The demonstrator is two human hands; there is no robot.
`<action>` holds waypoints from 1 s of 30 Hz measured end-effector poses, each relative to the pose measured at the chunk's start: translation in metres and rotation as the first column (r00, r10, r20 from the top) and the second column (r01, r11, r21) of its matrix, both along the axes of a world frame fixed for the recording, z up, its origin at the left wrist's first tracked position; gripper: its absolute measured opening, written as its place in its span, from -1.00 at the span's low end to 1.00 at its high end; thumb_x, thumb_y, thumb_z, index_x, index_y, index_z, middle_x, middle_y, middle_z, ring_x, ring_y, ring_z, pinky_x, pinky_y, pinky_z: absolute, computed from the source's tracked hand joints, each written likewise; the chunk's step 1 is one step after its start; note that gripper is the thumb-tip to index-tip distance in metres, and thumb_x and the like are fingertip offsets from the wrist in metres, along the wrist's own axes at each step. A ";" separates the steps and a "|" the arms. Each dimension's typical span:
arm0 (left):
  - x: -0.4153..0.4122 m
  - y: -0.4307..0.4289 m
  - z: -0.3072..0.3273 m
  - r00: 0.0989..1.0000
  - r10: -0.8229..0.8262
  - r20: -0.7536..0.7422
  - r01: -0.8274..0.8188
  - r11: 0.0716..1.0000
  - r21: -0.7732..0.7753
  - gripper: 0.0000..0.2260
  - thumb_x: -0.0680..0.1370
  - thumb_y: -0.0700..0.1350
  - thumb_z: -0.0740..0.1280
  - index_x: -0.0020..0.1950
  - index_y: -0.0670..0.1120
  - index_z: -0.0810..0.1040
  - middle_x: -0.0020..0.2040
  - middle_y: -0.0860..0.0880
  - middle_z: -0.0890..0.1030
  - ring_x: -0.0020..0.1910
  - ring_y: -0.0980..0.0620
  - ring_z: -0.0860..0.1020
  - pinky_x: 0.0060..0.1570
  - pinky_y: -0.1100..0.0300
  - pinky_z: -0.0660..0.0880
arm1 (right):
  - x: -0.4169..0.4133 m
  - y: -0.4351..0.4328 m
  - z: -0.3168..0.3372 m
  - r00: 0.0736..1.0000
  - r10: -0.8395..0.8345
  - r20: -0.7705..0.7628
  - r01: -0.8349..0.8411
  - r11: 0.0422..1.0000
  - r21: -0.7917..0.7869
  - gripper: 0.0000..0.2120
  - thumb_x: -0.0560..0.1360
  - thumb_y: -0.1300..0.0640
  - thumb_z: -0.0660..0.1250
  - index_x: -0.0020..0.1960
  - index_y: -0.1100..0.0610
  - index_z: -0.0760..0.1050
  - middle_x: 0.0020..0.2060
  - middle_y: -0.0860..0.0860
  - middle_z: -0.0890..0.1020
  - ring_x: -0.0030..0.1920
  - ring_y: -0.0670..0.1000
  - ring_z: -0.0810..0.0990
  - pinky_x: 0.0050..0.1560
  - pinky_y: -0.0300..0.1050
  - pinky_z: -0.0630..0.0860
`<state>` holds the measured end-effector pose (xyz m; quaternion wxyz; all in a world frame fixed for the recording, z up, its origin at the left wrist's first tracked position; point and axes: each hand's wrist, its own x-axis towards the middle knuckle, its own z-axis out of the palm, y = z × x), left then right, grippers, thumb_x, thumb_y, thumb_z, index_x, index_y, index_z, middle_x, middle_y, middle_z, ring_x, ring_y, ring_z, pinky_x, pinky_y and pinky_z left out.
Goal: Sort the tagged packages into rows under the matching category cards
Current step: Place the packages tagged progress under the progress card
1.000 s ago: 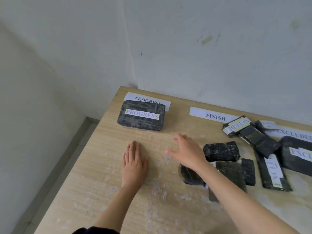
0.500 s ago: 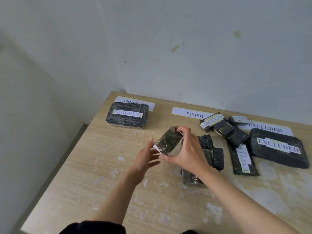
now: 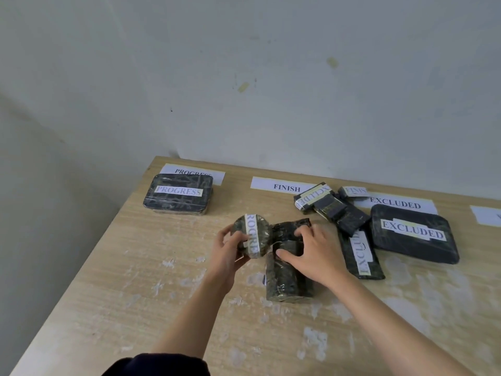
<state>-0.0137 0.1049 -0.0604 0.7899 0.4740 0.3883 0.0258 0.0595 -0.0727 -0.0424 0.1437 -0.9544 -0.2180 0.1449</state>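
Note:
My left hand (image 3: 229, 253) holds a small round black package tagged PROGRESS (image 3: 253, 236) just above the table. My right hand (image 3: 311, 253) presses its fingers onto black packages (image 3: 287, 275) in the middle of the table; whether it grips one I cannot tell. A flat PROGRESS package (image 3: 179, 194) lies under the PROGRESS card (image 3: 192, 170). The FINISH card (image 3: 282, 185) has bare table below it. A large EXCLUDED package (image 3: 414, 234) lies under the EXCLUDED card (image 3: 395, 203), with a long EXCLUDED package (image 3: 360, 253) beside it.
A heap of small tagged packages (image 3: 328, 204) lies between the FINISH and EXCLUDED cards. A fourth card (image 3: 488, 215) shows at the right edge. The wooden table (image 3: 135, 280) stands in a wall corner; its left edge drops to the floor.
The small package passed from my right hand into my left hand, turned so its PROGRESS tag shows. My right hand dropped onto the packages in the middle.

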 end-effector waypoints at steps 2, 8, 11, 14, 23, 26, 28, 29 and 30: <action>-0.001 0.000 -0.010 0.996 0.089 -0.025 -0.090 0.994 -0.054 -0.62 0.51 -0.24 0.28 0.31 -0.06 0.33 0.03 -0.17 0.57 -0.04 -0.15 0.59 -0.16 0.05 0.55 | 0.000 -0.002 0.000 0.989 -0.032 -0.142 0.025 0.998 -0.051 -0.26 0.32 -0.47 0.18 0.29 0.00 0.28 0.25 0.04 0.38 0.24 0.08 0.40 0.04 -0.03 0.42; -0.010 0.015 -0.032 0.898 0.410 -0.161 -0.429 0.897 -0.108 -0.61 0.45 -0.24 0.40 0.23 -0.08 0.39 0.14 -0.19 0.53 0.03 -0.12 0.54 -0.15 0.12 0.52 | -0.006 0.017 0.000 0.989 -0.051 -0.142 0.033 0.991 -0.129 -0.17 0.29 -0.40 0.25 0.38 0.08 0.20 0.30 0.14 0.33 0.17 0.15 0.48 -0.02 -0.01 0.51; -0.018 0.032 -0.034 0.846 0.503 -0.179 -0.520 0.852 -0.065 -0.64 0.42 -0.21 0.47 0.12 -0.07 0.40 -0.03 -0.13 0.53 -0.21 0.02 0.51 -0.32 0.23 0.45 | -0.006 0.028 0.006 0.996 -0.074 -0.056 0.071 0.996 -0.055 -0.32 0.31 -0.30 0.30 0.24 0.14 0.31 0.18 0.11 0.40 0.04 0.11 0.51 -0.11 -0.05 0.51; -0.024 0.049 -0.035 0.813 0.563 -0.147 -0.566 0.824 0.021 -0.62 0.42 -0.21 0.49 0.15 -0.13 0.42 -0.02 -0.12 0.53 -0.18 0.03 0.53 -0.19 0.20 0.51 | 0.002 0.031 0.007 0.998 -0.024 -0.053 0.017 0.991 -0.132 -0.22 0.30 -0.39 0.27 0.28 0.14 0.30 0.24 0.13 0.36 0.16 0.14 0.44 -0.02 -0.02 0.48; -0.032 0.116 -0.036 0.698 0.693 -0.183 -0.631 0.715 0.300 -0.54 0.40 -0.11 0.51 0.23 -0.19 0.47 0.18 -0.22 0.58 0.09 -0.15 0.60 0.09 0.01 0.57 | -0.010 0.039 -0.012 0.994 -0.094 -0.061 0.077 0.968 -0.239 -0.08 0.30 -0.47 0.20 0.44 0.09 0.10 0.41 0.18 0.24 0.23 0.20 0.46 -0.02 0.00 0.55; -0.034 0.124 -0.040 0.684 0.701 -0.202 -0.640 0.710 0.295 -0.53 0.42 -0.07 0.49 0.25 -0.19 0.45 0.17 -0.20 0.59 0.07 -0.15 0.62 0.05 0.04 0.58 | -0.010 0.039 -0.015 0.994 -0.103 -0.024 0.096 0.973 -0.209 -0.14 0.29 -0.44 0.24 0.37 0.09 0.19 0.34 0.14 0.32 0.14 0.16 0.50 -0.09 -0.01 0.57; -0.033 0.120 -0.038 0.687 0.696 -0.208 -0.624 0.712 0.322 -0.50 0.43 -0.01 0.48 0.28 -0.17 0.42 0.22 -0.20 0.56 0.12 -0.14 0.59 0.08 0.03 0.56 | -0.011 0.039 -0.015 0.995 -0.099 -0.010 0.095 0.975 -0.201 -0.17 0.29 -0.43 0.24 0.34 0.09 0.22 0.30 0.12 0.35 0.09 0.14 0.51 -0.15 -0.04 0.55; -0.032 0.117 -0.036 0.683 0.690 -0.241 -0.583 0.713 0.389 -0.44 0.43 0.06 0.46 0.31 -0.16 0.39 0.26 -0.20 0.52 0.18 -0.15 0.54 0.13 -0.01 0.52 | -0.012 0.039 -0.013 0.995 -0.099 -0.009 0.096 0.978 -0.183 -0.20 0.29 -0.42 0.24 0.31 0.08 0.25 0.27 0.09 0.37 0.05 0.11 0.51 -0.18 -0.06 0.54; -0.030 0.114 -0.035 0.667 0.683 -0.298 -0.505 0.708 0.493 -0.38 0.43 0.16 0.42 0.35 -0.14 0.35 0.32 -0.20 0.45 0.25 -0.17 0.46 0.21 -0.08 0.44 | -0.012 0.039 -0.011 0.995 -0.101 -0.015 0.098 0.984 -0.150 -0.25 0.29 -0.42 0.25 0.27 0.06 0.28 0.22 0.06 0.39 0.00 0.08 0.51 -0.21 -0.09 0.52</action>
